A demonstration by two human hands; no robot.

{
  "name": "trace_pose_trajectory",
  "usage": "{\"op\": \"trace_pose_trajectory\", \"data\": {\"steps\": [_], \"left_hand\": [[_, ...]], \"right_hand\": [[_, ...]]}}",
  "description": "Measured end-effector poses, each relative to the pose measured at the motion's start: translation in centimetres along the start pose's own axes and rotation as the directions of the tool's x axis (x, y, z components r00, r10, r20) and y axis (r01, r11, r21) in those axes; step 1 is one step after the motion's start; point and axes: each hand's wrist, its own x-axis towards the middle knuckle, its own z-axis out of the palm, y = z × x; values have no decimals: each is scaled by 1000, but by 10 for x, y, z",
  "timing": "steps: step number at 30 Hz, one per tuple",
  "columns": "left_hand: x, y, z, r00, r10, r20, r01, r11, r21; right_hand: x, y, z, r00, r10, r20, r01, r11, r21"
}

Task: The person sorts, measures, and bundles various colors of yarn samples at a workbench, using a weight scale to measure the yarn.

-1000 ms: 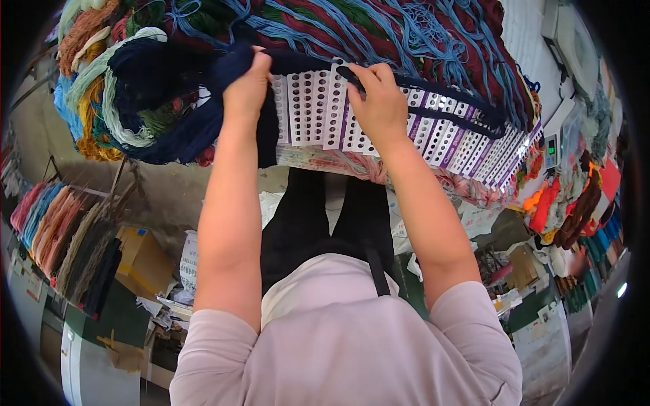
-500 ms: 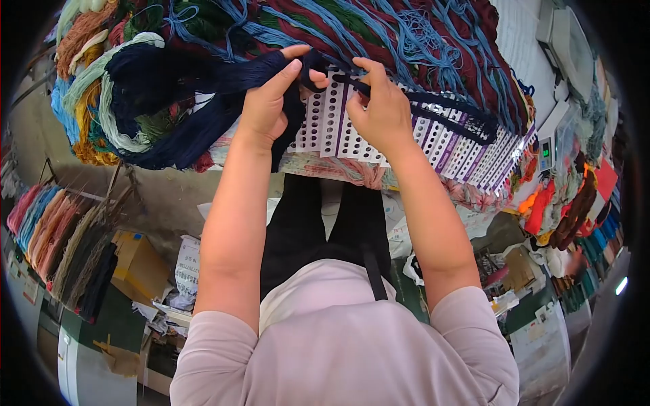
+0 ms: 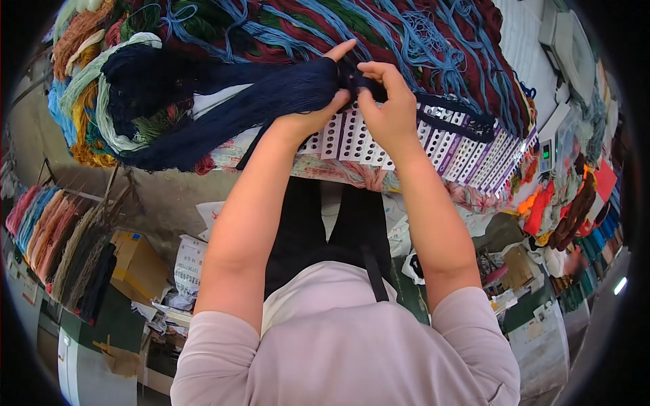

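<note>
A large navy yarn skein (image 3: 271, 86) stretches from the pile on the left to the middle of the table. My left hand (image 3: 313, 116) is closed around its right end, index finger stretched out past the yarn. Right beside it, my right hand (image 3: 391, 101) pinches dark yarn between thumb and fingers. From there a thin navy loop (image 3: 457, 127) runs rightward over white and purple cards with punched holes (image 3: 352, 139). The exact strands between the two hands are hard to make out.
Blue, maroon and green yarn (image 3: 420, 40) covers the table behind my hands. Multicoloured skeins (image 3: 88, 88) lie at left. A scale with a green display (image 3: 546, 152) stands at right. Hanging yarn (image 3: 64, 243) and a cardboard box (image 3: 139, 264) are lower left.
My left hand has moved right along the navy skein, close to my right hand, and the skein is drawn out straighter. My right hand has shifted only slightly.
</note>
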Motion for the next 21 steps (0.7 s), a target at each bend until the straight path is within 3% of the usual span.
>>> {"op": "trace_pose_trajectory", "data": {"steps": [1, 3, 7, 9, 10, 11, 12, 14, 15, 16, 18, 21], "left_hand": [[-1, -3, 2, 1000, 0, -1, 0, 1000, -1], [-3, -4, 4, 993, -100, -64, 80, 963, -256], [-9, 19, -10, 994, -98, -53, 69, 916, -396], [-19, 37, -41, 922, -355, -152, 213, 795, -568], [-30, 27, -63, 882, -428, -199, 204, 725, -658], [-44, 14, -84, 875, -441, -200, 131, 613, -779], [-53, 6, -99, 834, -483, -267, 115, 625, -772], [-77, -18, -119, 747, -598, -290, 146, 573, -806], [-84, -30, -120, 722, -625, -297, 166, 573, -803], [-90, -43, -121, 695, -652, -303, 186, 570, -800], [-88, -50, -104, 650, -699, -299, 257, 573, -779], [-78, -49, -104, 624, -706, -335, 261, 592, -763]], "right_hand": [[1, 4, -2, 999, 22, 48, -20, 998, -52], [3, 11, 7, 993, 9, 117, 5, 993, -116], [3, 17, 13, 988, 33, 151, -12, 990, -137], [6, 21, 9, 981, 164, 104, -151, 980, -127], [7, 22, 6, 957, 274, 92, -262, 957, -123], [6, 30, 4, 957, 274, 100, -264, 959, -103], [9, 33, 2, 958, 270, 100, -261, 960, -99], [11, 38, 1, 841, 503, 197, -538, 814, 217], [10, 37, -1, 851, 458, 259, -526, 746, 410], [9, 40, -1, 849, 460, 260, -529, 742, 413], [10, 50, 0, 838, 457, 298, -538, 597, 596], [14, 50, -3, 827, 440, 349, -561, 608, 562]]}}
